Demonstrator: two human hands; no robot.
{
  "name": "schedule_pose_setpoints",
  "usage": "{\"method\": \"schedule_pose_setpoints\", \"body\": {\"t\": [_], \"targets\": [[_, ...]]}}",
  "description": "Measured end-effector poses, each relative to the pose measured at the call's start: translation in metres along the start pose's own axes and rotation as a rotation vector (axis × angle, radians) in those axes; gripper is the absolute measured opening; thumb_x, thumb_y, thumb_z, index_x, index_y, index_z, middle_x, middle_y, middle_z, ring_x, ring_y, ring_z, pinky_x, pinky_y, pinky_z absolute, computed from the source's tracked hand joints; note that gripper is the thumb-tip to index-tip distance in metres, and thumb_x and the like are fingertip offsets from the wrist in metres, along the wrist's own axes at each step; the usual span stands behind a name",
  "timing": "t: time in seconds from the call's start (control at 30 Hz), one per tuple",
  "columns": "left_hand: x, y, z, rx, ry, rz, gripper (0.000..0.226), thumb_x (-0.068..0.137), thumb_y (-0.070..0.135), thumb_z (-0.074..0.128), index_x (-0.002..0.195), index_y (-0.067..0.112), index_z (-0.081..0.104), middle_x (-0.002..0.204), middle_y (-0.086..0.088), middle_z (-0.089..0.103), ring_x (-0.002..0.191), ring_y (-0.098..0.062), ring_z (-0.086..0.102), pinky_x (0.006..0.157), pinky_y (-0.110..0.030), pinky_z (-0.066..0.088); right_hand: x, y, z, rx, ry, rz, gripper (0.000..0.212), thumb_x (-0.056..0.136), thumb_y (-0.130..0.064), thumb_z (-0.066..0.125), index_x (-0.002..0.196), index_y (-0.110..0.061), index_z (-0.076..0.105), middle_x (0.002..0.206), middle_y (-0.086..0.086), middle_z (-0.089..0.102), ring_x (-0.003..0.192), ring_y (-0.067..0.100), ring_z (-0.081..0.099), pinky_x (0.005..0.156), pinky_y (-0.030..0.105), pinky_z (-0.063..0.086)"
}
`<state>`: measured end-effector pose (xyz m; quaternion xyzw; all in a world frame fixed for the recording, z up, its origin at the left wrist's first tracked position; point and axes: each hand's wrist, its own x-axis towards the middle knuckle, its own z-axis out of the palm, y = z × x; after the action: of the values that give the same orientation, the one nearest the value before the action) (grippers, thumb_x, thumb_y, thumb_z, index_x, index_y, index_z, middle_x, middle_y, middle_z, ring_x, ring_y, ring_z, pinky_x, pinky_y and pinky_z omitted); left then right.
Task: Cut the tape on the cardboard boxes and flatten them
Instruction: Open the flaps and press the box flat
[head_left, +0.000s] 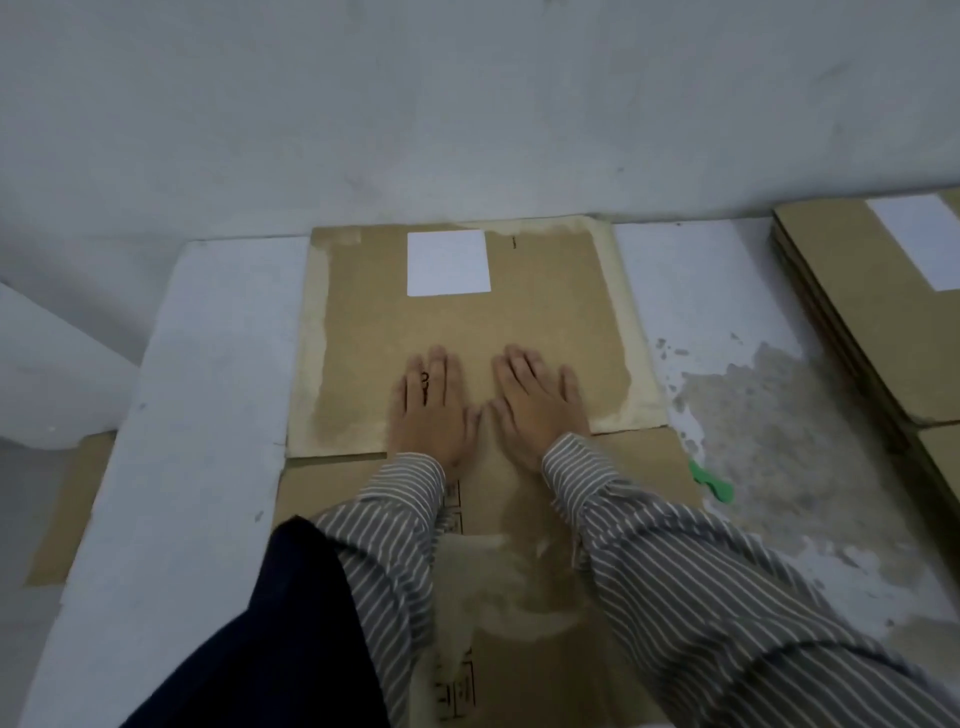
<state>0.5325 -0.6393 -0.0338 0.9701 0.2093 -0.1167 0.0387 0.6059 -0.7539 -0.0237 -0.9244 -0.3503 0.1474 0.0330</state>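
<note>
A flattened brown cardboard box (545, 291) lies on the white floor against the wall, a white label (448, 263) near its far edge. My left hand (431, 410) and my right hand (537, 402) press flat on its near half, side by side, fingers straight and pointing toward the wall. Below the box's near edge a second cardboard sheet (639, 462) with printed marks extends toward me under my striped sleeves. A small green object (712, 482), possibly a cutter, lies on the floor just right of that sheet.
A stack of flattened boxes (852, 312) with a white label sits at the right edge. Another cardboard piece (67, 509) pokes out at the far left. The floor (769, 405) to the right shows worn grey patches. The wall rises directly behind.
</note>
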Motion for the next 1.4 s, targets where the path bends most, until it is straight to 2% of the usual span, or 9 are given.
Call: {"method": "schedule_pose_setpoints", "body": {"t": [0.4, 0.6, 0.73, 0.87, 0.93, 1.0, 1.1, 1.27, 1.4], "targets": [[0.041, -0.018, -0.014, -0.106, -0.009, -0.090, 0.065, 0.101, 0.041, 0.016, 0.149, 0.011, -0.016, 0.158, -0.006, -0.020, 0.146, -0.023, -0.015, 0.116, -0.041, -0.009, 0.049, 0.009, -0.007, -0.035, 0.046, 0.070, 0.059, 0.100, -0.041, 0.015, 0.150, -0.024, -0.009, 0.158, -0.005, -0.015, 0.145, 0.017, -0.013, 0.114, 0.050, -0.010], [0.027, -0.017, -0.021, -0.115, -0.118, -0.091, 0.066, 0.102, 0.041, 0.016, 0.149, 0.010, -0.017, 0.157, -0.007, -0.021, 0.145, -0.023, -0.016, 0.116, -0.045, -0.005, 0.043, 0.003, -0.020, 0.020, -0.073, 0.078, 0.060, 0.101, -0.039, 0.018, 0.150, -0.020, -0.009, 0.158, -0.002, -0.017, 0.145, 0.019, -0.015, 0.116, 0.051, -0.007], [-0.035, -0.008, -0.006, -0.108, -0.118, -0.077, 0.065, 0.102, 0.043, 0.012, 0.149, 0.008, -0.016, 0.157, -0.009, -0.020, 0.146, -0.022, -0.015, 0.117, -0.044, -0.004, -0.001, -0.008, -0.019, 0.069, -0.158, 0.064, 0.061, 0.101, -0.042, 0.019, 0.151, -0.017, -0.004, 0.158, -0.001, -0.013, 0.145, 0.017, -0.013, 0.115, 0.051, -0.004], [-0.093, 0.000, 0.015, -0.124, -0.136, -0.080, 0.071, 0.085, 0.053, -0.017, 0.140, 0.010, -0.030, 0.151, -0.008, -0.033, 0.139, -0.020, -0.029, 0.111, -0.042, -0.015, -0.060, -0.021, 0.006, 0.046, -0.122, 0.073, 0.064, 0.099, -0.048, 0.015, 0.150, -0.019, -0.009, 0.157, -0.002, -0.018, 0.145, 0.018, -0.016, 0.113, 0.050, -0.011], [-0.104, 0.000, 0.021, -0.109, -0.131, -0.081, 0.075, 0.073, 0.050, -0.026, 0.135, 0.011, -0.034, 0.145, -0.007, -0.038, 0.134, -0.018, -0.033, 0.110, -0.042, -0.016, -0.079, -0.026, 0.022, 0.021, -0.093, 0.074, 0.067, 0.093, -0.053, 0.002, 0.146, -0.019, -0.019, 0.153, -0.002, -0.026, 0.144, 0.020, -0.019, 0.110, 0.046, -0.017], [-0.104, 0.000, 0.025, -0.106, -0.106, -0.087, 0.068, 0.083, 0.051, -0.017, 0.135, 0.010, -0.034, 0.142, -0.008, -0.040, 0.137, -0.019, -0.031, 0.112, -0.043, -0.015, -0.085, -0.026, 0.034, -0.015, -0.064, 0.078, 0.069, 0.083, -0.052, -0.009, 0.140, -0.019, -0.028, 0.146, -0.002, -0.033, 0.143, 0.021, -0.021, 0.107, 0.045, -0.021], [-0.102, -0.001, 0.024, -0.109, -0.084, -0.075, 0.064, 0.099, 0.045, 0.006, 0.136, 0.009, -0.032, 0.144, -0.008, -0.038, 0.142, -0.022, -0.025, 0.116, -0.045, -0.011, -0.082, -0.027, 0.036, -0.009, -0.035, 0.088, 0.066, 0.094, -0.047, 0.008, 0.146, -0.018, -0.020, 0.149, -0.002, -0.030, 0.143, 0.019, -0.020, 0.107, 0.045, -0.021], [-0.098, -0.015, 0.014, -0.161, -0.048, -0.115, 0.066, 0.098, 0.048, 0.006, 0.150, 0.013, -0.015, 0.157, -0.003, -0.020, 0.146, -0.018, -0.014, 0.115, -0.046, -0.008, -0.082, -0.015, 0.016, 0.074, -0.009, 0.081, 0.062, 0.100, -0.044, 0.025, 0.151, -0.021, 0.000, 0.159, -0.003, -0.010, 0.145, 0.016, -0.011, 0.113, 0.047, -0.013], [-0.082, -0.050, 0.000, -0.239, 0.017, -0.394, 0.066, 0.101, 0.040, 0.023, 0.151, 0.005, -0.004, 0.158, -0.018, -0.004, 0.146, -0.035, -0.004, 0.115, -0.053, 0.002, -0.069, 0.021, -0.001, 0.075, 0.115, 0.412, 0.064, 0.098, -0.043, 0.030, 0.151, -0.018, 0.002, 0.159, 0.008, -0.006, 0.146, 0.029, -0.006, 0.116, 0.052, -0.002]]}}
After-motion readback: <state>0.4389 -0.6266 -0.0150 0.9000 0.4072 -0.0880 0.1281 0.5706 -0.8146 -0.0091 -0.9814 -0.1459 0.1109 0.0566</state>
